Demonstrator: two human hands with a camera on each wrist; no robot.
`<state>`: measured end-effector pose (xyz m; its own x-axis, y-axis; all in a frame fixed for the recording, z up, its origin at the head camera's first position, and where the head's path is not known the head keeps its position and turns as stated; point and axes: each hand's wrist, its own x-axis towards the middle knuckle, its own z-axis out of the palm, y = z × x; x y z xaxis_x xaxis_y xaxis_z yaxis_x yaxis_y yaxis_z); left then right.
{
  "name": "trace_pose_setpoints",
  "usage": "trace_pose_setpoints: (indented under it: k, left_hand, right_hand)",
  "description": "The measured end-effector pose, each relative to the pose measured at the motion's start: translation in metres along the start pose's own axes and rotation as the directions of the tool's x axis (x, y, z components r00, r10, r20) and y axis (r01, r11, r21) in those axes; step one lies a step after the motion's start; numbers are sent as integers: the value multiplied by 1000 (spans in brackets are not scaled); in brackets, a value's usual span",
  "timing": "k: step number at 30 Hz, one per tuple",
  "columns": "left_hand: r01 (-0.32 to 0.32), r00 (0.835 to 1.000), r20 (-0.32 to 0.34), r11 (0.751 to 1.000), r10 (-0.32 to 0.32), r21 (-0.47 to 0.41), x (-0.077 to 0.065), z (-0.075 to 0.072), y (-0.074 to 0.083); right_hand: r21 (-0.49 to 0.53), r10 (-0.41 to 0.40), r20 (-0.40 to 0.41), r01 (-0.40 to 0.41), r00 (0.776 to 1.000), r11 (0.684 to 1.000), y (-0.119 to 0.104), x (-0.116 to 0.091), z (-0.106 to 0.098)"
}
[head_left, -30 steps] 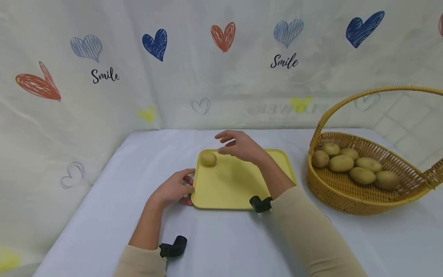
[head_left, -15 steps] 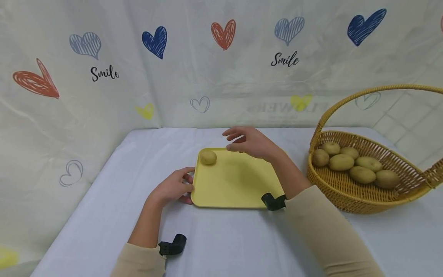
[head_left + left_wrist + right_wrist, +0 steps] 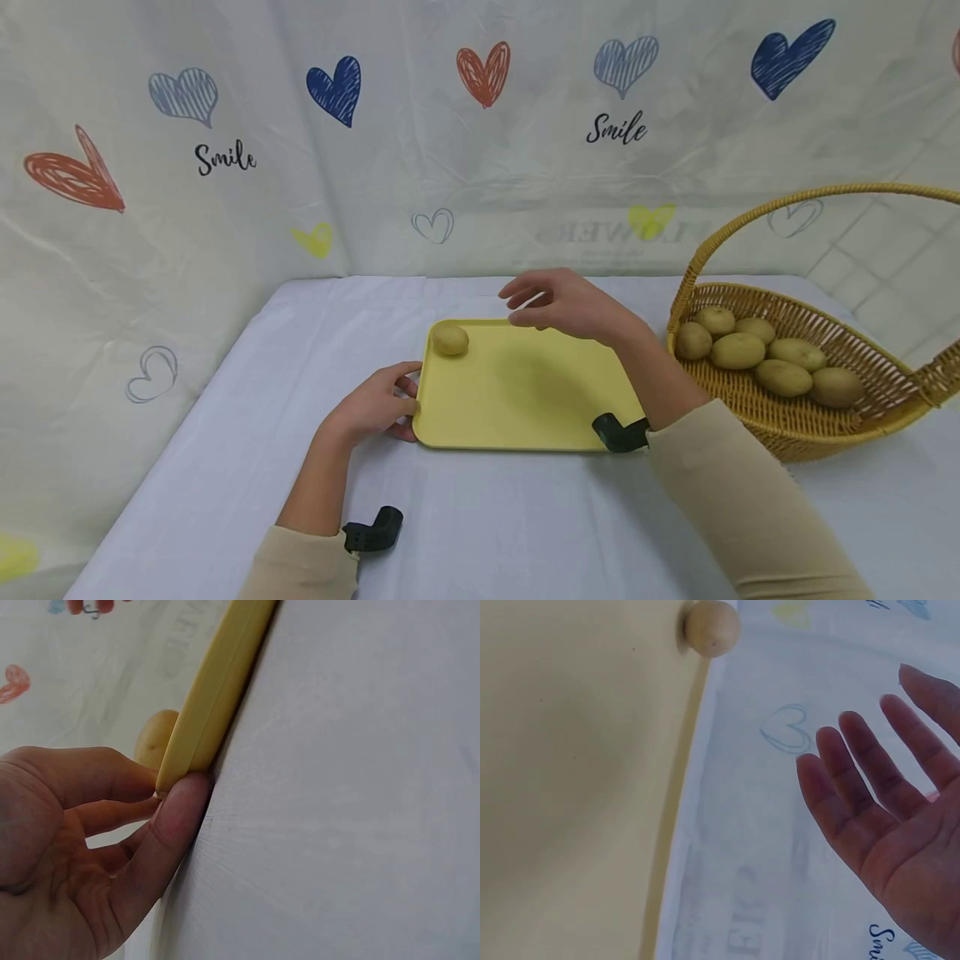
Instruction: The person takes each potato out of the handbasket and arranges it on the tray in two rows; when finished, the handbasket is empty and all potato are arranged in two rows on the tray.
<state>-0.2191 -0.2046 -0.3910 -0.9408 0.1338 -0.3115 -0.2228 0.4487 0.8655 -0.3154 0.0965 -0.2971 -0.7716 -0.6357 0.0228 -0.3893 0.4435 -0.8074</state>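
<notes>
A yellow tray (image 3: 517, 392) lies on the white cloth, with one potato (image 3: 450, 339) in its far left corner. At the tray's left edge is my left hand (image 3: 378, 404); its thumb and curled fingers hold the rim. The left wrist view shows the thumb (image 3: 180, 814) against the tray's side wall (image 3: 214, 690), with the potato (image 3: 155, 739) behind the rim. Above the tray's far part hovers my right hand (image 3: 566, 304), holding nothing. Its fingers are spread and relaxed in the right wrist view, apart from the potato (image 3: 712, 628).
To the right of the tray stands a wicker basket (image 3: 720, 433) with a tall arched handle (image 3: 810, 198). Several potatoes (image 3: 738, 352) lie inside it. A white backdrop (image 3: 420, 167) printed with hearts hangs behind the table.
My right hand has moved to the right, away from the potato in the tray's corner and toward the basket. The left hand and the tray have stayed in place.
</notes>
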Motion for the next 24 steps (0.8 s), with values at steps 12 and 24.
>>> trace_pose_setpoints:
  k: [12, 24]
  left_hand:
    - [-7, 1000, 9, 1000, 7, 1, -1, 1, 0]
    - [-18, 1000, -9, 1000, 18, 1, 0, 3, -1]
  right_hand:
    - [-22, -8, 55, 9, 998, 1000, 2, -11, -13]
    - [-34, 65, 105, -62, 992, 998, 1, -27, -32]
